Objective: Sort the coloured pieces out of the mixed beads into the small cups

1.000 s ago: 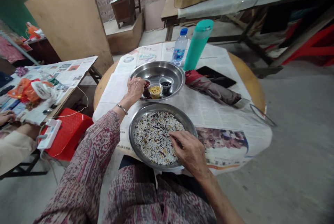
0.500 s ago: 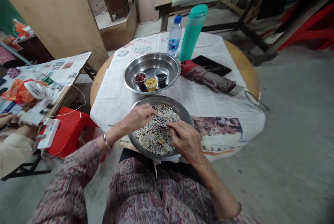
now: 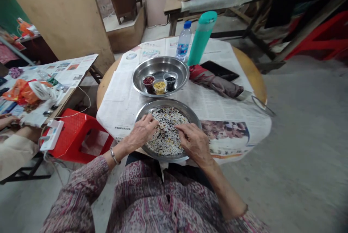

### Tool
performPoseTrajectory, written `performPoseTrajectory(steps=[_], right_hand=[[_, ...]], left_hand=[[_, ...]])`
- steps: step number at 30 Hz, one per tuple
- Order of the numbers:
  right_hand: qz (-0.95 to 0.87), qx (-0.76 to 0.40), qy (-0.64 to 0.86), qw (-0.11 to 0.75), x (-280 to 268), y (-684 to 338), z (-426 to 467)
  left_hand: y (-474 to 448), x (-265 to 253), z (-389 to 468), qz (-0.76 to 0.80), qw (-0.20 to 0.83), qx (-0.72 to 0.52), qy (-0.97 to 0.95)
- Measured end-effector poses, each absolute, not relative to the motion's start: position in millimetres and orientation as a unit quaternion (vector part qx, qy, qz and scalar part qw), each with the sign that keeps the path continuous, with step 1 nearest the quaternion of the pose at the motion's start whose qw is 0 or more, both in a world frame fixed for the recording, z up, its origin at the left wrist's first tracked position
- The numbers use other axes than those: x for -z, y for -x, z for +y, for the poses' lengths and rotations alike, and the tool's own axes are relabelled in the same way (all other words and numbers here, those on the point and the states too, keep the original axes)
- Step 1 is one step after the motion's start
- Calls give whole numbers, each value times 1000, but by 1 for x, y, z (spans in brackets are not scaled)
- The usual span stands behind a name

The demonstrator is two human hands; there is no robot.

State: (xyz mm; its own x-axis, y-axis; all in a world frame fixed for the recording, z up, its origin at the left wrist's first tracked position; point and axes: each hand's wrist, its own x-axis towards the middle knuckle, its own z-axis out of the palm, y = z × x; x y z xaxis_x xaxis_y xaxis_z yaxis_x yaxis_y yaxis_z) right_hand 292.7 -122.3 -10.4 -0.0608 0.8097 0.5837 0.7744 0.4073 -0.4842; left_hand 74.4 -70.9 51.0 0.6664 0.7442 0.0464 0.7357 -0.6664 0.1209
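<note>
Papered surface point(image 3: 115, 108), near edge: left hand point(image 3: 144, 130), back from the cups point(image 3: 159, 87), joins right hand point(image 3: 194, 141), seemingly picking through grains point(image 3: 169, 142) (fingers curled, grip unclear).

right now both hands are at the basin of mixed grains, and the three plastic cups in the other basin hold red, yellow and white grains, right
No: the head view shows black grains, not white, in the rightmost plastic cup. The rest is right: red grains, yellow grains, left hand and right hand at the basin of mixed grains.

White, black and yellow grains point(image 3: 168, 131)
</note>
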Motion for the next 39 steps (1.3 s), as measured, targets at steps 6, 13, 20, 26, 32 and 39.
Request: performPoseTrajectory(steps=[6,13,20,26,32,39], right_hand=[[-733,-16,553,395,9,-293,-122],[-711,-23,540,449,11,-292,-123],[-669,-11,543,507,7,-291,-124],[-675,-11,540,502,5,-291,-123],[-678,0,539,499,5,-291,-124],[-675,-3,539,504,6,-291,-123]], left_hand=[[-69,-50,-80,463,114,-24,-879],[-91,-29,-87,380,233,-111,-888],[-131,-27,-78,270,129,-63,-952],[-146,-27,-55,265,59,-15,-962],[-120,-40,-47,390,58,-9,-919],[-82,-47,-82,399,160,-19,-903]])
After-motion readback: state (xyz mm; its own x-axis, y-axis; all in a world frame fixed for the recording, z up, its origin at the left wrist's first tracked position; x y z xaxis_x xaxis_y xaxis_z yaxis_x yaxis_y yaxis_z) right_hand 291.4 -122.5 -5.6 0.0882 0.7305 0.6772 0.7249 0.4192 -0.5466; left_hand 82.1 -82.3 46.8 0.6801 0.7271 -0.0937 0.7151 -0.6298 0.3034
